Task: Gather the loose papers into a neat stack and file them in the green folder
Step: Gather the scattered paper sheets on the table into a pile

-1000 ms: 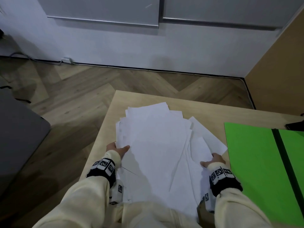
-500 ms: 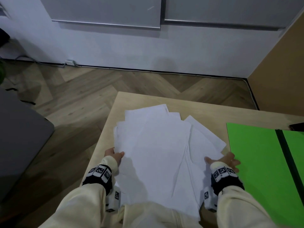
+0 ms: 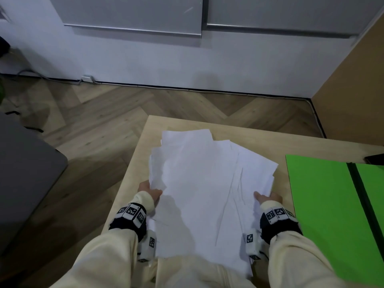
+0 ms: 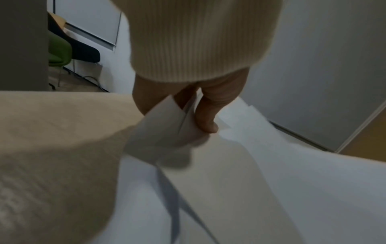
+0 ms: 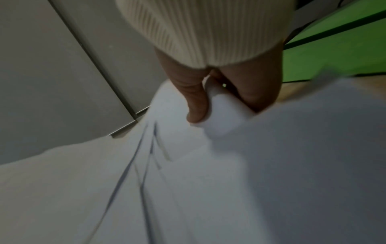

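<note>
A loose pile of white papers [image 3: 203, 183] lies fanned on the wooden table [image 3: 145, 140], its sheets askew. My left hand [image 3: 150, 190] grips the pile's left edge, thumb on top and fingers under the sheets [image 4: 179, 122]. My right hand [image 3: 267, 197] grips the right edge the same way, thumb over the white papers [image 5: 225, 112]. The green folder [image 3: 324, 204] lies open flat to the right of the pile, with a dark spine down its middle. In the right wrist view the green folder [image 5: 334, 49] shows just beyond the hand.
A dark flat object [image 3: 374, 159] lies at the table's far right edge behind the folder. A grey surface [image 3: 25, 179] stands at the left across a gap of wood floor. A wall with a cable along its base is ahead, and a tan panel [image 3: 353, 90] rises at right.
Both hands have pushed the sides inward, so the fanned sheets are narrower and more bunched. The right hand moved from the folder's side back onto the paper edge.
</note>
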